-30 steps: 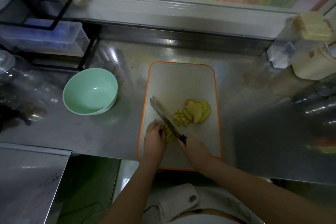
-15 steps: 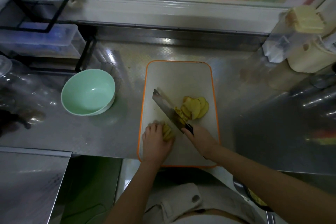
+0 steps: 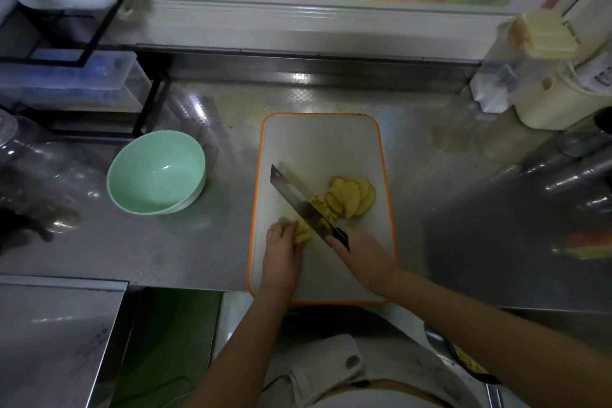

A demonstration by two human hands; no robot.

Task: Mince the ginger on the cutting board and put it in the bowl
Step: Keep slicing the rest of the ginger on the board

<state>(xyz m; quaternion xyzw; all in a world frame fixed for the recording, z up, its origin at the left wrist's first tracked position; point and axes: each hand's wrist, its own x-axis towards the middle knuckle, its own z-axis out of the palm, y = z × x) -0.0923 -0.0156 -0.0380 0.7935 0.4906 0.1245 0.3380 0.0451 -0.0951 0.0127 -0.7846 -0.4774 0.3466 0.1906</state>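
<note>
Yellow ginger strips (image 3: 303, 232) at board's near left, half hidden under curled fingertips of left hand (image 3: 281, 252) clamping them down. Chopped bits behind knife (image 3: 294, 195) blade hard to make out. Fanned oval slices (image 3: 354, 197) just right of blade. Right hand (image 3: 362, 258) wraps black handle. White, orange-rimmed cutting board (image 3: 314, 142); glossy mint bowl (image 3: 155, 172) well left, on patterned steel counter (image 3: 198, 252).

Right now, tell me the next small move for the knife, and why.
Probably chop the knife down through the ginger held under the left hand. The right hand grips it right beside that piece, whole slices wait on the board, and the bowl holds no ginger.
</note>
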